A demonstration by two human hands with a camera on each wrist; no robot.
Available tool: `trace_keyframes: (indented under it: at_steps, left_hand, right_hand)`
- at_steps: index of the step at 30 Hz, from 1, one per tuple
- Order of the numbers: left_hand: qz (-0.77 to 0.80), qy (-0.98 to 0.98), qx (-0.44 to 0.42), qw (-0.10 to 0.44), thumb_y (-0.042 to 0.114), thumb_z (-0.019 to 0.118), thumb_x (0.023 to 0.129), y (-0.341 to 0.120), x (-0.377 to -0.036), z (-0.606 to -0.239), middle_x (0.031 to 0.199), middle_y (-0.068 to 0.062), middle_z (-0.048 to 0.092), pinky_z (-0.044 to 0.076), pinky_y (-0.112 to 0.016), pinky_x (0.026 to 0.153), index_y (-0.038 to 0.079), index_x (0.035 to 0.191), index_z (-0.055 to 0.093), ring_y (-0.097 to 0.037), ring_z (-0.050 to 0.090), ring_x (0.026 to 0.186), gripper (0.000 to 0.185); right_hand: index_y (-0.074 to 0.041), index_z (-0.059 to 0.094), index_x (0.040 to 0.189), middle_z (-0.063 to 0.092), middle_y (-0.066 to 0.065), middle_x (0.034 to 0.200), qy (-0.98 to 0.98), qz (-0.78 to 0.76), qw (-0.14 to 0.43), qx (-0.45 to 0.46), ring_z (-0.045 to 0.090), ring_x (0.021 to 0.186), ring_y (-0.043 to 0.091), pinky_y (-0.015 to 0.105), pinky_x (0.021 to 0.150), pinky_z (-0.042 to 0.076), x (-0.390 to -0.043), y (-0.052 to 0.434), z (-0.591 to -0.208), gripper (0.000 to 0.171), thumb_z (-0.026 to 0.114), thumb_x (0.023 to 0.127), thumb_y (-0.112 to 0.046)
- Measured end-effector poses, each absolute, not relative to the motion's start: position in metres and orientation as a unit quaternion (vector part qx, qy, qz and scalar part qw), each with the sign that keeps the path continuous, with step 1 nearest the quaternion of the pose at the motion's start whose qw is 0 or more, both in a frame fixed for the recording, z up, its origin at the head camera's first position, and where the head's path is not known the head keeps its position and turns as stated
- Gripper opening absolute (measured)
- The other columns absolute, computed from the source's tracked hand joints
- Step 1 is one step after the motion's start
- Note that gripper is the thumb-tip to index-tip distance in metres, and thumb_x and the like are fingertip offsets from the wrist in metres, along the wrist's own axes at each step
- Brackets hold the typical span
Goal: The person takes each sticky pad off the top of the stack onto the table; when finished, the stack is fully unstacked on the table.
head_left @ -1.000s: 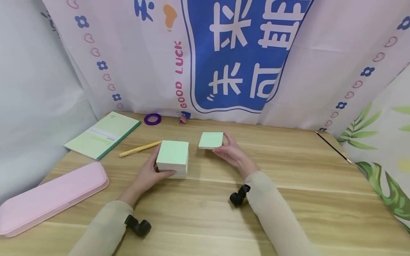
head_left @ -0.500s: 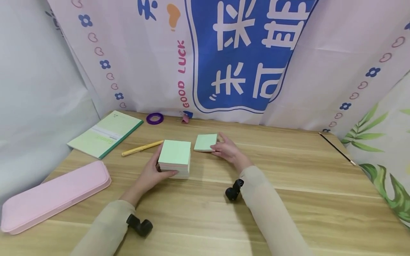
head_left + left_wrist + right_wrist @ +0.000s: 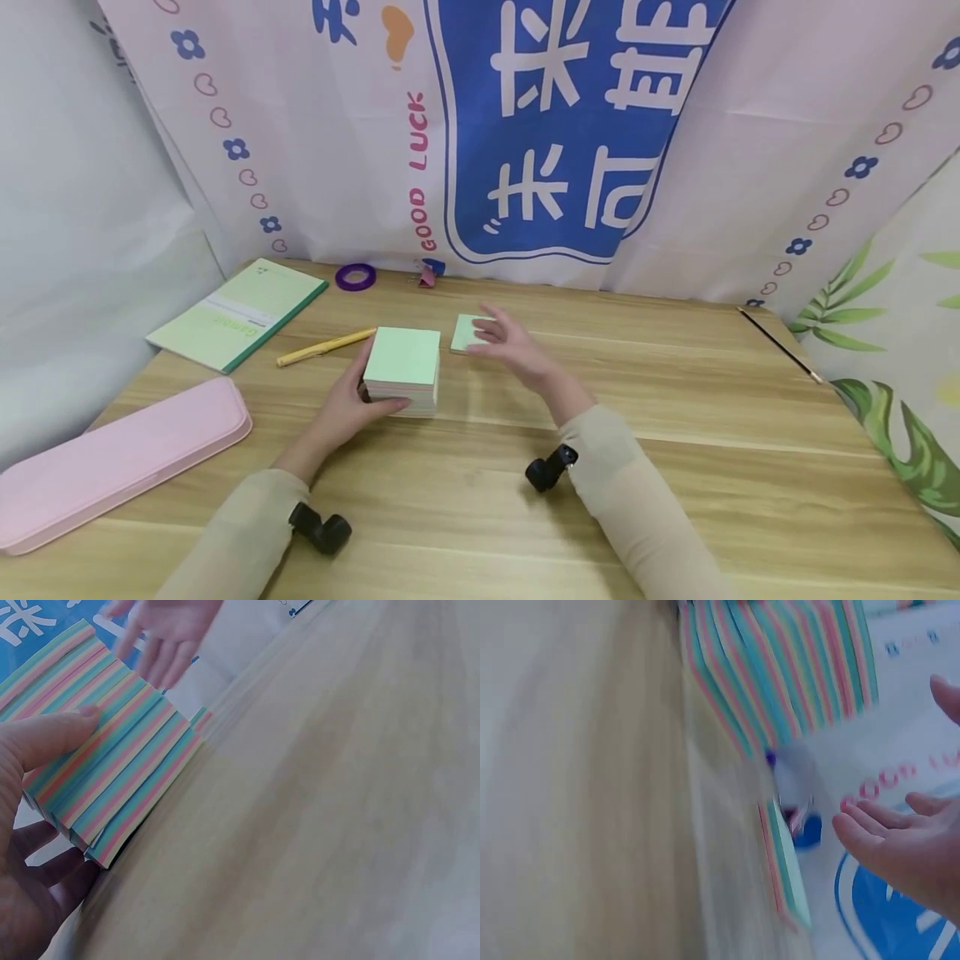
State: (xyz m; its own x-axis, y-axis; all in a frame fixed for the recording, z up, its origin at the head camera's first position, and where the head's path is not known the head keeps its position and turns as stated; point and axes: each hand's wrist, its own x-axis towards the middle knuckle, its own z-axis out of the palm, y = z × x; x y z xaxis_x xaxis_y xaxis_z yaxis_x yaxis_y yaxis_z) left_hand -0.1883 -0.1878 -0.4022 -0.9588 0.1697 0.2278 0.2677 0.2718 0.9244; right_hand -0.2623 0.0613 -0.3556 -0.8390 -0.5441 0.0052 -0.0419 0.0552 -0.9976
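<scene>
My left hand (image 3: 348, 408) grips a tall stack of sticky note pads (image 3: 403, 358) from its left side, thumb across the front. In the left wrist view the edges of the stack (image 3: 112, 735) show pink, yellow, blue and green stripes, and its top is pale green. Just right of the stack, a single thin sticky note pad (image 3: 463, 333) lies on the table. My right hand (image 3: 521, 350) hovers over that pad's right part with fingers spread and nothing held. The right wrist view shows its palm (image 3: 922, 840) apart from the thin pad (image 3: 784, 862).
A yellow pen (image 3: 322, 348) lies left of the stack, beyond it a green notebook (image 3: 240, 315). A pink pencil case (image 3: 123, 462) is at the left edge. Purple tape (image 3: 356, 277) and binder clips (image 3: 429, 273) sit at the back. A thin black stick (image 3: 780, 344) lies far right.
My right hand brought the thin pad left and down onto the table beside the stack, then let go and lifted with fingers spreading. My left hand keeps its hold on the stack.
</scene>
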Motion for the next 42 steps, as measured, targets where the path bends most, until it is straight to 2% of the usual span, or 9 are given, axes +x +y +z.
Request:
trace_keyframes:
  at_steps: [6, 11, 15, 20, 24, 28, 30, 36, 42]
  left_hand:
    - [-0.593, -0.79, -0.149, 0.044, 0.007, 0.071, 0.07, -0.184, -0.181, -0.389, 0.137, -0.013, 0.023, 0.022, -0.05, 0.094, 0.021, 0.14, 0.011, -0.032, 0.023, 0.121, 0.093]
    - [-0.587, -0.793, -0.154, 0.046, 0.004, 0.07, 0.071, -0.181, -0.175, -0.38, 0.138, -0.015, 0.02, 0.022, -0.05, 0.095, 0.014, 0.14, 0.01, -0.033, 0.021, 0.121, 0.092]
    - [-0.594, -0.79, -0.15, 0.039, 0.002, 0.069, 0.072, -0.182, -0.175, -0.379, 0.14, -0.014, 0.016, 0.02, -0.046, 0.097, 0.014, 0.14, 0.007, -0.032, 0.019, 0.123, 0.093]
    - [-0.597, -0.789, -0.141, 0.031, 0.005, 0.069, 0.072, -0.185, -0.175, -0.379, 0.14, -0.014, 0.014, 0.019, -0.044, 0.098, 0.017, 0.14, 0.006, -0.03, 0.018, 0.124, 0.094]
    - [-0.591, -0.795, -0.133, 0.026, 0.007, 0.069, 0.072, -0.185, -0.175, -0.379, 0.141, -0.014, 0.012, 0.018, -0.043, 0.098, 0.018, 0.14, 0.005, -0.03, 0.016, 0.125, 0.094]
    - [-0.587, -0.799, -0.13, 0.023, 0.008, 0.069, 0.073, -0.183, -0.174, -0.378, 0.141, -0.014, 0.01, 0.016, -0.043, 0.099, 0.017, 0.14, 0.004, -0.03, 0.014, 0.125, 0.094]
    - [-0.587, -0.798, -0.132, 0.023, 0.008, 0.069, 0.073, -0.182, -0.175, -0.377, 0.141, -0.014, 0.01, 0.016, -0.043, 0.099, 0.016, 0.14, 0.004, -0.03, 0.014, 0.125, 0.094]
    - [-0.585, -0.8, -0.128, 0.02, 0.01, 0.069, 0.073, -0.181, -0.176, -0.378, 0.141, -0.013, 0.011, 0.016, -0.044, 0.099, 0.017, 0.14, 0.005, -0.03, 0.015, 0.125, 0.093]
    - [-0.585, -0.801, -0.126, 0.017, 0.01, 0.069, 0.073, -0.18, -0.176, -0.38, 0.141, -0.013, 0.011, 0.018, -0.044, 0.098, 0.018, 0.14, 0.004, -0.03, 0.016, 0.124, 0.094]
  right_hand:
    - [-0.013, 0.008, 0.139, 0.025, 0.014, 0.135, 0.752, -0.563, 0.182, -0.289, 0.026, 0.121, 0.027, 0.04, 0.096, 0.026, -0.233, 0.024, -0.357, 0.094, 0.072, 0.07, -0.015]
    - [-0.002, 0.013, 0.136, 0.032, 0.019, 0.128, 0.748, -0.578, 0.144, -0.295, 0.031, 0.116, 0.031, 0.046, 0.094, 0.026, -0.217, 0.012, -0.348, 0.084, 0.068, 0.072, -0.005]
    - [-0.004, 0.017, 0.134, 0.036, 0.021, 0.123, 0.729, -0.604, 0.159, -0.279, 0.036, 0.112, 0.032, 0.043, 0.093, 0.03, -0.214, 0.018, -0.34, 0.08, 0.066, 0.072, 0.004]
    - [-0.014, 0.016, 0.135, 0.043, 0.021, 0.115, 0.666, -0.67, 0.216, -0.248, 0.048, 0.097, 0.026, 0.033, 0.08, 0.043, -0.23, 0.04, -0.351, 0.082, 0.06, 0.072, 0.013]
    - [-0.017, 0.012, 0.136, 0.041, 0.022, 0.115, 0.573, -0.743, 0.253, -0.238, 0.054, 0.089, 0.024, 0.04, 0.081, 0.042, -0.242, 0.067, -0.358, 0.085, 0.046, 0.071, 0.025]
    - [-0.021, 0.013, 0.135, 0.042, 0.016, 0.111, 0.542, -0.777, 0.242, -0.21, 0.055, 0.087, 0.022, 0.04, 0.081, 0.042, -0.252, 0.098, -0.362, 0.083, 0.039, 0.071, 0.026]
    - [-0.022, 0.014, 0.135, 0.042, 0.016, 0.111, 0.544, -0.787, 0.229, -0.181, 0.055, 0.086, 0.021, 0.034, 0.079, 0.043, -0.261, 0.111, -0.364, 0.083, 0.039, 0.072, 0.025]
    - [-0.026, 0.003, 0.138, 0.028, 0.025, 0.126, 0.542, -0.808, 0.214, -0.086, 0.056, 0.086, 0.021, 0.03, 0.082, 0.042, -0.286, 0.141, -0.377, 0.089, 0.036, 0.074, 0.026]
    - [-0.028, -0.007, 0.138, 0.018, 0.023, 0.136, 0.57, -0.789, 0.227, -0.035, 0.05, 0.099, 0.026, 0.032, 0.085, 0.04, -0.301, 0.153, -0.391, 0.094, 0.036, 0.074, 0.025]
